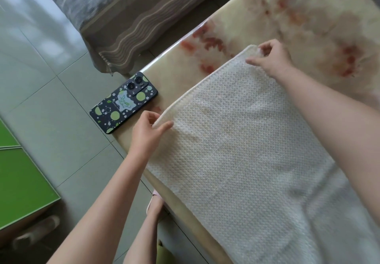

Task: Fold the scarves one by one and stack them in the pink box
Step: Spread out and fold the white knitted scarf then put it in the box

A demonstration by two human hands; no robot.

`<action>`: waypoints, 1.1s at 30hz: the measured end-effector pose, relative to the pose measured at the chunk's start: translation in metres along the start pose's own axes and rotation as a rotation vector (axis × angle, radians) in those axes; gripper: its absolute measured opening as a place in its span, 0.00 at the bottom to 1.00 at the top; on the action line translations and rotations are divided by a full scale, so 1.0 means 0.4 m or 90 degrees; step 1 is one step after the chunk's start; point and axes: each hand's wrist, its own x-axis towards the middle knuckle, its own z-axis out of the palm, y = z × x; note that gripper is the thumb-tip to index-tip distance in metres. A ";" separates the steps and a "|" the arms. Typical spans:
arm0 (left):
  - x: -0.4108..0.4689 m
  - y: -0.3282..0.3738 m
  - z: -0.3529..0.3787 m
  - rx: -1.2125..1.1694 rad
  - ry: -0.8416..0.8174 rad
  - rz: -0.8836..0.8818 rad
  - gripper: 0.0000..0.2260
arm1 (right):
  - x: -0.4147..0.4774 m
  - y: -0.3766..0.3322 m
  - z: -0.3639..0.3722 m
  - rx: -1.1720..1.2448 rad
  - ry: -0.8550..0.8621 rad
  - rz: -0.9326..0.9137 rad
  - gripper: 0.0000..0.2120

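A pale tiled floor [41, 107] is seen at left. A striped cloth [115, 27] is draped at upper left, a green cabinet [18, 185] is set at lower left, and a floral table [287, 16] is spread across the right.

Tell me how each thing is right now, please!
scarf, spread out on the table, two corners held.
left hand, pinches one scarf corner.
right hand, pinches the other corner.
phone, lies back up near the table's edge.
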 end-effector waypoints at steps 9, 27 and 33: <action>0.018 -0.003 0.025 0.110 0.033 0.052 0.10 | -0.034 0.041 -0.036 -0.082 0.102 0.042 0.06; -0.055 -0.047 0.188 0.546 -0.101 0.394 0.31 | -0.215 0.158 0.088 -0.404 -0.080 -0.220 0.35; -0.116 -0.007 0.216 0.534 -0.136 0.422 0.31 | -0.279 0.171 0.063 -0.215 0.057 -0.147 0.32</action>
